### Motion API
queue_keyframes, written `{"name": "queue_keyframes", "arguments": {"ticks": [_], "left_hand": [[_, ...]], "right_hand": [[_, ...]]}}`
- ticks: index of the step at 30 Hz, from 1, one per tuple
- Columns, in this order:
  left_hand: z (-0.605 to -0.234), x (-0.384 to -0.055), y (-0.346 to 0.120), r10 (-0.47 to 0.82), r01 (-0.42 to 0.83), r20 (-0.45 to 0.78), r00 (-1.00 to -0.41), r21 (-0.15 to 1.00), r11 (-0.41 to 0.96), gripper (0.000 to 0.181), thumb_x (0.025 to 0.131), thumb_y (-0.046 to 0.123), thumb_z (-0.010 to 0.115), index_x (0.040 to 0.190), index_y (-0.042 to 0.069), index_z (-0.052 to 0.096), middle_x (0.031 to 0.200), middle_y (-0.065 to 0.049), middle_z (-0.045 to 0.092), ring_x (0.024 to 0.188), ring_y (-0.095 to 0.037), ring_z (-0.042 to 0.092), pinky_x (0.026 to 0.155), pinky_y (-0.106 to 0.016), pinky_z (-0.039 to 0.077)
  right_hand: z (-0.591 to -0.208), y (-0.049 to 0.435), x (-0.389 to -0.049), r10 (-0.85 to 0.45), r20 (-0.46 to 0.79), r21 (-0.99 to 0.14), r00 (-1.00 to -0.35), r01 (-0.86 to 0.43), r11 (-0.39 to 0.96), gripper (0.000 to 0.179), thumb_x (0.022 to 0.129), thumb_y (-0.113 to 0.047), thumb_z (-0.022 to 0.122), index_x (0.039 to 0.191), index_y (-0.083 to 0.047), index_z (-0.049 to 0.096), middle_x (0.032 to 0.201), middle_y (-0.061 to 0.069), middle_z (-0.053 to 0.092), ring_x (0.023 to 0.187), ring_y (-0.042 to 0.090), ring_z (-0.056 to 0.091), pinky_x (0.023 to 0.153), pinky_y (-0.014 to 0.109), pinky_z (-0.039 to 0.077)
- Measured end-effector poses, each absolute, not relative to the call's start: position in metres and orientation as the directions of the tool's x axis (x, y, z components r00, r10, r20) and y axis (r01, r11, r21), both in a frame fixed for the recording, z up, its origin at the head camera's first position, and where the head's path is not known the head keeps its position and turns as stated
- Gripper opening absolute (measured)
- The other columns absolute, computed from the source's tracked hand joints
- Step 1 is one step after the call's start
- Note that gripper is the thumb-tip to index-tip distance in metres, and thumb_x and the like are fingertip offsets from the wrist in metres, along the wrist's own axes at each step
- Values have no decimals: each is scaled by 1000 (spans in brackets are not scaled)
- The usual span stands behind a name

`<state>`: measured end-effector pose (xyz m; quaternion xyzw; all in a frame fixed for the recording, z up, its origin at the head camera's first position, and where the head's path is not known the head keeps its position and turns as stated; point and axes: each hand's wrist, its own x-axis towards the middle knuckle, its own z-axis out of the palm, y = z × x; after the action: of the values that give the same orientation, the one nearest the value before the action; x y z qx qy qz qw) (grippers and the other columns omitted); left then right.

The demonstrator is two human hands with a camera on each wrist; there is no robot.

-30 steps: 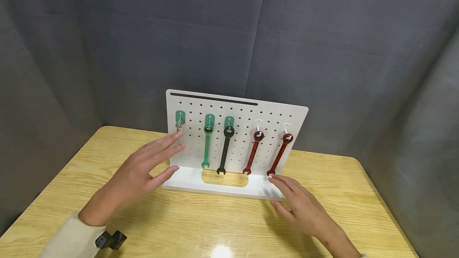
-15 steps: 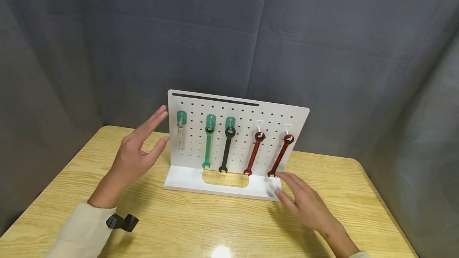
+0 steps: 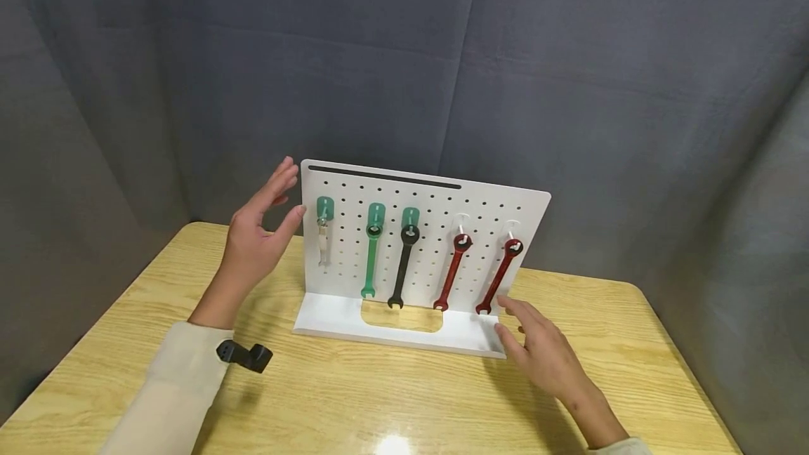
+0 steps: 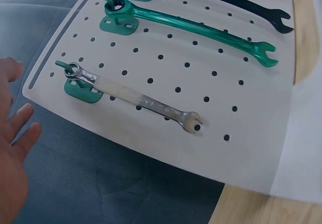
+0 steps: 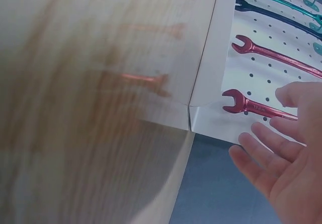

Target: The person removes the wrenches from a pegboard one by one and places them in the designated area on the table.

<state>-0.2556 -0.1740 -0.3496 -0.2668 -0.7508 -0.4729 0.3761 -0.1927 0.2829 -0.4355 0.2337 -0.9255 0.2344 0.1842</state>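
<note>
A white pegboard (image 3: 534, 203) stands on the table with wrenches hanging from its hooks. At its left edge my left hand (image 3: 255, 234) is raised, fingers extended and holding nothing. Nearest to that hand hangs a short silver wrench (image 4: 121, 93) on a green hook (image 4: 83, 91). Further right are a green wrench (image 3: 371, 262), a black wrench (image 3: 402, 269), a red wrench (image 3: 452, 272) and a second red wrench (image 3: 498, 278). My right hand (image 3: 545, 353) hovers by the board's lower right corner, fingers loosely spread beside the outer red wrench's open end, holding nothing.
The board's white base (image 3: 325, 314) has a cutout in its middle. Wooden table (image 3: 354, 399) surface surrounds it, and a grey curtain (image 3: 379, 55) hangs behind. A black wrist camera (image 3: 246, 354) sticks out from my left sleeve (image 3: 173, 385).
My left hand has drawn back from the silver wrench, moving left and up to the board's edge, uncovering that wrench. My right hand has shifted slightly right, away from the outer red wrench.
</note>
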Motion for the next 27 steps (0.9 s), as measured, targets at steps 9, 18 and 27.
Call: {"name": "queue_keyframes", "arguments": {"ticks": [9,18,27], "left_hand": [[-342,-272,-167,-18,704,737,-675,652,282,56,97,-5,67,150,6,52,157,-3,46,129,-31,57,104,-35,45],[-336,-281,-162,-30,655,676,-736,722,223,54,101,2,65,152,11,50,147,-4,56,131,-22,55,105,-35,44],[-334,-288,-162,-31,633,649,-760,750,192,54,101,3,66,152,14,51,120,-16,63,101,-18,63,87,-22,49]], "right_hand": [[-439,287,-202,-266,523,-450,-810,-528,720,39,93,5,72,131,4,62,125,17,67,106,38,69,77,46,58],[-442,289,-209,-236,508,-551,-828,-523,651,37,92,9,72,127,6,63,123,19,68,105,40,69,77,43,59],[-439,287,-215,-234,464,-630,-854,-504,591,38,95,9,67,133,3,61,125,21,66,107,40,69,82,31,57]]}}
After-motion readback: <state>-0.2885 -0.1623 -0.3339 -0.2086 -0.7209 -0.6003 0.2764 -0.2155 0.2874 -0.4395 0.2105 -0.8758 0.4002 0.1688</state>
